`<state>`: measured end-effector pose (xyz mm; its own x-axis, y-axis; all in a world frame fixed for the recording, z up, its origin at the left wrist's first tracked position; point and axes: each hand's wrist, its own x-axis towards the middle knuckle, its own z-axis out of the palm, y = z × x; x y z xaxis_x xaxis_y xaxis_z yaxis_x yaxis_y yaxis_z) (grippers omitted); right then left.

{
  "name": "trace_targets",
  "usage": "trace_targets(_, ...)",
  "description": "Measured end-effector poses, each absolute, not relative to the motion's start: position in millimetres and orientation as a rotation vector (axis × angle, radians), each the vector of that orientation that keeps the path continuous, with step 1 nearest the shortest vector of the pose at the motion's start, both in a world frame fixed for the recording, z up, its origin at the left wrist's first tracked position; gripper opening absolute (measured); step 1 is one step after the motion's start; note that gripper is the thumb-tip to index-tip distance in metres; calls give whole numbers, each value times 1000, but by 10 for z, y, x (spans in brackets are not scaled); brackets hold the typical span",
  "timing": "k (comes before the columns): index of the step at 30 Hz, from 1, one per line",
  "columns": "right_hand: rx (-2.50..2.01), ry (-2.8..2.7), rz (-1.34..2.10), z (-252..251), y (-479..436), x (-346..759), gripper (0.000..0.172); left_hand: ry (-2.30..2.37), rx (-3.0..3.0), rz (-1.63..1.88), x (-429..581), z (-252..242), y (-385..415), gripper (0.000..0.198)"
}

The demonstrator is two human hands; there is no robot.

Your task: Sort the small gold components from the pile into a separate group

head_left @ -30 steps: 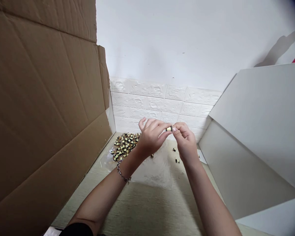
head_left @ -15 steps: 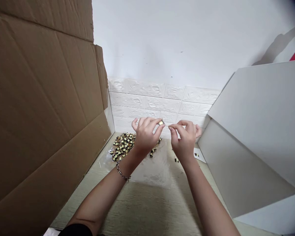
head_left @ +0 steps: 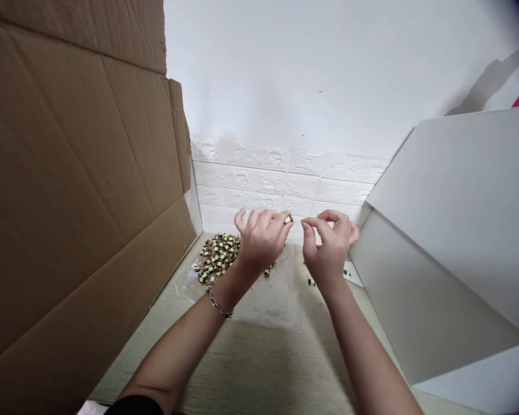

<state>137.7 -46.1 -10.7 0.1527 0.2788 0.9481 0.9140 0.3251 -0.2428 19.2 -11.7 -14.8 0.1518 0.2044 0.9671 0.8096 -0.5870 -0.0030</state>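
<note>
My left hand (head_left: 263,236) is raised over the table, its thumb and fingertips closed on a small yellow-and-black transformer (head_left: 288,220) with a row of pins. Just to the right, my right hand (head_left: 327,242) makes a pinch with thumb and index finger; whatever is between them is too fine to make out. A small gap separates the two hands' fingertips. Behind my left wrist lies a heap of similar transformers (head_left: 218,256) on a clear plastic bag (head_left: 268,300). One loose transformer (head_left: 311,282) rests below my right hand.
A tall cardboard sheet (head_left: 82,173) walls off the left side, and white panels (head_left: 450,276) stand at the right. White brick-patterned wall (head_left: 259,178) closes the back of the table (head_left: 242,363). Near the right panel, small pieces lie on a white card (head_left: 353,275).
Both hands have shifted slightly to the right. The transformer in my left hand has turned, so its pins show more and less of its yellow face is visible.
</note>
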Motion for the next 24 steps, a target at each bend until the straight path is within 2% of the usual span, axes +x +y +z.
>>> trace_targets(24,-1206,-1488,-666,-162,-449,1310,11,-896,-1825,-1412,176,-171,-98,16)
